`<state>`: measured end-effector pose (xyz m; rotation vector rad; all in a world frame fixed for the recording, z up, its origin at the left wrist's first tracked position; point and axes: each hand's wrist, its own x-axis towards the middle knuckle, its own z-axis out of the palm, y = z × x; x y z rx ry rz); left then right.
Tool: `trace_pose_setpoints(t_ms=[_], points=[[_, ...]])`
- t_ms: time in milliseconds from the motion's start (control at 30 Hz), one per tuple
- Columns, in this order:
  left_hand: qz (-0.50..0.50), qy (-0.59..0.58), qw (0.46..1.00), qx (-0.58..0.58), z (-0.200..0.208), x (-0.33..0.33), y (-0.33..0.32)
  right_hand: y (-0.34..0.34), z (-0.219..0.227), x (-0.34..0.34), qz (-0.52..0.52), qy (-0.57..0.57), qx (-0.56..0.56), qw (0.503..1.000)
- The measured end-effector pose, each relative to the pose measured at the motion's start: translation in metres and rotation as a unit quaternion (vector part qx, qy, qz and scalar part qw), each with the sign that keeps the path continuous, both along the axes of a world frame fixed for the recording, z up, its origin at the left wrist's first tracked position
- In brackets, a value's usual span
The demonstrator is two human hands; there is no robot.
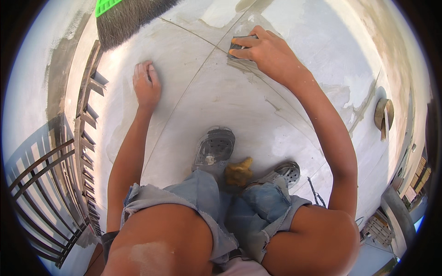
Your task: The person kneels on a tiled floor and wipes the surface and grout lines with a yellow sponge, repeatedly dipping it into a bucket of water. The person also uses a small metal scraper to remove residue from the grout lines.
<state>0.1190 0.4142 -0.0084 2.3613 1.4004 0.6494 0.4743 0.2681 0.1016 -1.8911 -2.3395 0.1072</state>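
My right hand [271, 50] grips a small dark rectangular pad [237, 47], pressed against the pale floor tiles beside a crossing of joint lines. Orange colour shows at its fingertips. My left hand [147, 85] rests on the tile surface to the left, its fingers loosely bent and holding nothing. Between my two dark clogs [215, 148] sits a crumpled yellow sponge-like lump [238, 171]. Grey smears of paste mark the tiles [184, 106] around the joints.
A broom head [129, 20] with dark bristles and a green top lies at the upper left. Metal railing [43, 198] runs along the left side. On the right are a round brownish dish [383, 114] with a stick-like tool on it and a thin dark twig-like piece [315, 191].
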Motion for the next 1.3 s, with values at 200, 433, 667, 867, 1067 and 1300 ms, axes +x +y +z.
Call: trace_pose_setpoints(t_ms=[200,433,667,867,1067,1300], points=[[0.009,-0.009,1.000,-0.019,-0.005,-0.005,0.002,-0.037,-0.013,-0.005,-0.001,-0.006,-0.073,0.997],[0.000,0.029,0.999,0.020,-0.002,-0.005,-0.001,-0.141,0.030,0.032,-0.023,-0.086,-0.249,0.964],[0.000,0.001,1.000,0.024,0.005,0.002,-0.002,-0.028,0.007,-0.017,-0.065,0.018,-0.036,0.997],[0.001,-0.003,1.000,0.016,0.004,0.003,-0.002,-0.002,-0.025,-0.033,-0.045,0.051,0.003,0.998],[-0.002,-0.007,0.999,0.034,0.005,-0.001,-0.004,0.002,0.000,-0.013,-0.020,0.029,-0.097,0.995],[-0.010,-0.024,0.999,0.039,0.007,0.006,-0.002,0.048,-0.047,-0.032,0.018,0.071,0.075,0.995]])
